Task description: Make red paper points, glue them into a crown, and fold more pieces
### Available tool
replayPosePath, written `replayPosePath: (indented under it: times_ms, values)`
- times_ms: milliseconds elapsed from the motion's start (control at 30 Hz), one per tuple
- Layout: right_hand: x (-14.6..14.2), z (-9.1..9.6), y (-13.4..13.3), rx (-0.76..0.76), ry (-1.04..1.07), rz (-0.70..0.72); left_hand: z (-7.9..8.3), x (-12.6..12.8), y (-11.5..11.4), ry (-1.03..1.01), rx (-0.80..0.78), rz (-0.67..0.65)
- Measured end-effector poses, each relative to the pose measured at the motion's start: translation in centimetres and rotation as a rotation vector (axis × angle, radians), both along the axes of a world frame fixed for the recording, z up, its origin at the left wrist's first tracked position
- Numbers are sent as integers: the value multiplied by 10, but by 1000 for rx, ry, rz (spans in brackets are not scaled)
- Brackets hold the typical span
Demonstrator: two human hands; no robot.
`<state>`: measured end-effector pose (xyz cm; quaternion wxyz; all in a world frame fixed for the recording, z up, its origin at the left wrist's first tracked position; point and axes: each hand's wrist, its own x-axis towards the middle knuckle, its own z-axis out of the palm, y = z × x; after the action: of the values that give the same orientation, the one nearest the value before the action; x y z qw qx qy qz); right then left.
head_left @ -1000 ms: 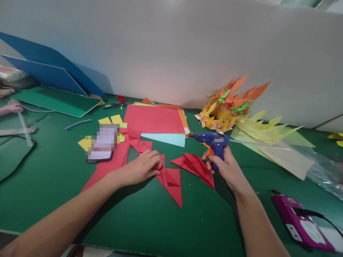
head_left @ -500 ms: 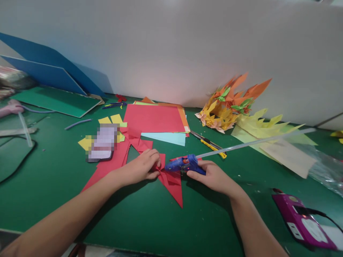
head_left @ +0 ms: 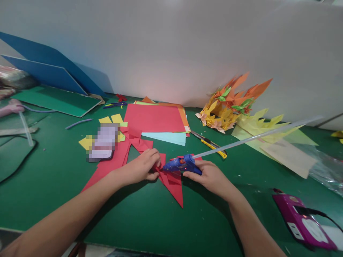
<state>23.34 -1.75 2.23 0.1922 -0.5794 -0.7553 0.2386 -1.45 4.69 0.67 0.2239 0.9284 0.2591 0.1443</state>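
Note:
My left hand [head_left: 144, 165] lies on the green table with its fingers curled, pinching the upper corner of a folded red paper piece [head_left: 173, 185]. My right hand [head_left: 211, 175] grips a blue glue gun [head_left: 180, 165], laid nearly level, with its nozzle pointing left at the red paper right beside my left fingers. A long clear glue stick [head_left: 254, 137] sticks out of the gun's back toward the upper right. More red paper strips [head_left: 118, 157] lie under and left of my left hand.
Red, orange and light blue paper sheets [head_left: 154, 118] lie behind my hands, with a yellow utility knife [head_left: 211, 144] to their right. Orange and yellow paper flowers [head_left: 227, 107] stand against the white wall. A purple device [head_left: 300, 221] sits at the lower right. Blue boards [head_left: 45, 71] lean at the far left.
My right hand swung the glue gun from upright at the right down and left until its nozzle reached the red paper at my left fingers. The yellow knife came into view. My left hand stayed put.

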Motion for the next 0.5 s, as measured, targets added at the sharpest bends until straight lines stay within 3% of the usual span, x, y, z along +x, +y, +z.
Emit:
replayPosePath:
  times_ms: [500]
  values:
    - [1,7,-4,57,-91,55,3,1,-1,9,-8,6]
